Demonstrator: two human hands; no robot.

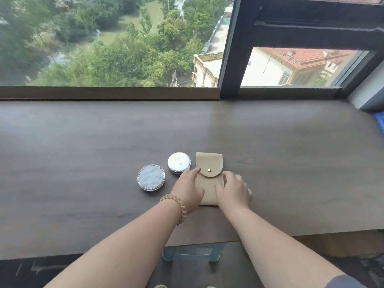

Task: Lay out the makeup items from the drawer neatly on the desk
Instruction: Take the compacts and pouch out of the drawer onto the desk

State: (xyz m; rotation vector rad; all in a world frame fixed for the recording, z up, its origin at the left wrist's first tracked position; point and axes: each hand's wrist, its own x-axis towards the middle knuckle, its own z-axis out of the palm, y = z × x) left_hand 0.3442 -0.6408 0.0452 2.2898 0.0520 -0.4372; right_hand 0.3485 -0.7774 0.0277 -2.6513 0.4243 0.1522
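A beige flap pouch with a small gold snap lies flat on the dark wooden desk, near the middle. My left hand rests on the pouch's left side with its fingers stretched forward. Over the lower right side of the pouch lies my right hand, its fingers relaxed and slightly blurred. Left of the pouch stands a round white compact. Further left and nearer to me sits a round compact with a pearly blue-grey lid.
A raised wooden sill and a large window with a dark frame run along the desk's far edge. Something blue shows at the right border. A translucent blue stool stands under the desk's front edge.
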